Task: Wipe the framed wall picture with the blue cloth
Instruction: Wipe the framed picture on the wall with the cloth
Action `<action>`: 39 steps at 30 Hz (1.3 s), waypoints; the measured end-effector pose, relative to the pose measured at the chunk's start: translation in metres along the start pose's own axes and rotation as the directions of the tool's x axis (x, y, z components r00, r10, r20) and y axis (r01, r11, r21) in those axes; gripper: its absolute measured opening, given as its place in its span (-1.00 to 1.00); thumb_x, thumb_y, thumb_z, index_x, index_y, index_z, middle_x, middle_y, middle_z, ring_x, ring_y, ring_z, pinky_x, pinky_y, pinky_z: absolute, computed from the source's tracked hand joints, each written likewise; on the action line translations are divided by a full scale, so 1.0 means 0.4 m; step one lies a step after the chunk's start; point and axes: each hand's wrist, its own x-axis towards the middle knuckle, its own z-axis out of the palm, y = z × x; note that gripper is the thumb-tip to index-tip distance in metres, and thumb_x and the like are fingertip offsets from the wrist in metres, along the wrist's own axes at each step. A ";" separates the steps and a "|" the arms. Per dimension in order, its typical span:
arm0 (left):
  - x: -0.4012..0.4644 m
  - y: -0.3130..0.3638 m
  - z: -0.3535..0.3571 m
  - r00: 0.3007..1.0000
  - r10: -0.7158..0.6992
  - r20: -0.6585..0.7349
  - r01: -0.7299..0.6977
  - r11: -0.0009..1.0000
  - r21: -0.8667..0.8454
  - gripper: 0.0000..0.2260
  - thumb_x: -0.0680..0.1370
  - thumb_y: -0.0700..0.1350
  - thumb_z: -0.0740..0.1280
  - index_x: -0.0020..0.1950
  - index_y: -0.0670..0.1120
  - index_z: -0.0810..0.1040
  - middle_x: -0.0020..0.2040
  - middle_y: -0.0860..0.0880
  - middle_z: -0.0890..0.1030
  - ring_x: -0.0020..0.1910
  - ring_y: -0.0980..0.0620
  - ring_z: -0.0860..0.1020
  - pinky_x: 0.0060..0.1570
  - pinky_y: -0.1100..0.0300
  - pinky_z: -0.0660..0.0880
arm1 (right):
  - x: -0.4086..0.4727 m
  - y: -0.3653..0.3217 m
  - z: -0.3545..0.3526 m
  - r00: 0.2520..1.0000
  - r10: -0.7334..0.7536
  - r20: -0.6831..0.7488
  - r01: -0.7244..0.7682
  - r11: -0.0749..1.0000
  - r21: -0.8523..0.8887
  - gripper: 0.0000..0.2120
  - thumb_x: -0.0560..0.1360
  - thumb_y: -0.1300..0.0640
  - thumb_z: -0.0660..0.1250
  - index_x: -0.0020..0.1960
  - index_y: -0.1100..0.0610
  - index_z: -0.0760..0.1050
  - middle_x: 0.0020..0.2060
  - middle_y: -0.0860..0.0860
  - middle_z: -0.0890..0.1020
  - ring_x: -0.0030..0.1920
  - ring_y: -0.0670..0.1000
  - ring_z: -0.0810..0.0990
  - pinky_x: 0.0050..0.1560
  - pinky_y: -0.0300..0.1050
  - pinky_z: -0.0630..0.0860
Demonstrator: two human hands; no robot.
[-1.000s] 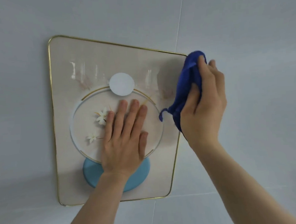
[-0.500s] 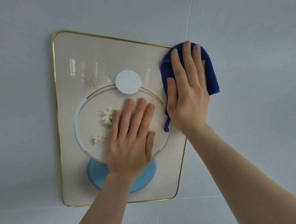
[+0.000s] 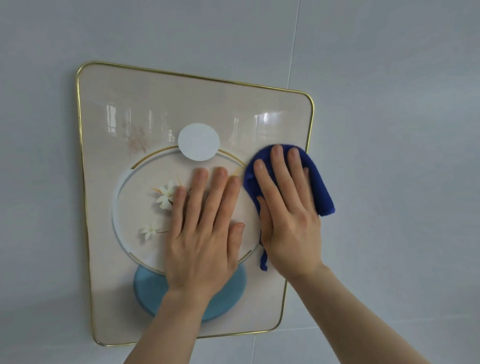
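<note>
The blue cloth (image 3: 316, 182) lies flat against the right side of the framed wall picture (image 3: 149, 103), overlapping its gold right edge and spilling a little onto the pale wall (image 3: 399, 144); a thin tail of it hangs below the palm. The right hand (image 3: 289, 221) presses it there with fingers spread, not clenched; the left hand (image 3: 203, 240) rests open and empty on the picture's middle, just beside the cloth.

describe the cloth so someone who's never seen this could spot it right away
On the pale wall hangs a gold-rimmed framed picture; look at its right edge, about halfway down. There the right hand lies flat on the blue cloth, pressing it to the picture. It is deep royal blue and fuzzy, far darker than the pale blue disc painted below.
</note>
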 end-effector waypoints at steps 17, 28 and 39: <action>-0.003 -0.004 0.015 1.000 0.004 -0.005 -0.004 1.000 -0.029 -0.44 0.74 0.08 -0.02 0.73 -0.05 0.03 0.74 -0.05 0.07 0.73 -0.14 -0.03 0.70 -0.13 -0.11 | -0.307 -0.066 -0.120 0.931 0.045 0.363 -0.019 0.997 -0.074 -0.11 0.18 0.65 0.19 0.48 0.23 0.46 0.52 0.16 0.42 0.54 0.28 0.36 0.25 0.11 0.64; -0.001 -0.010 -0.006 0.998 0.023 0.055 -0.018 0.997 -0.076 -0.43 0.73 0.11 -0.07 0.73 -0.05 0.00 0.74 -0.05 0.04 0.72 -0.16 -0.01 0.69 -0.14 -0.12 | -0.419 -0.115 -0.230 0.781 0.214 0.587 -0.267 0.964 0.003 -0.15 0.07 0.58 0.51 0.33 0.15 0.63 0.42 0.08 0.58 0.39 0.10 0.60 0.12 -0.13 0.69; 0.017 -0.074 -0.168 0.988 0.045 0.145 -0.005 0.964 -0.264 -0.48 0.73 0.07 -0.01 0.70 -0.01 0.17 0.72 -0.12 0.15 0.71 -0.14 0.08 0.70 -0.08 -0.12 | -0.133 -0.159 -0.377 0.157 0.827 0.540 -0.943 -0.038 0.332 -0.60 0.65 0.29 0.14 0.16 -0.07 0.67 -0.24 0.13 0.77 -0.34 0.11 0.72 -0.42 -0.10 0.64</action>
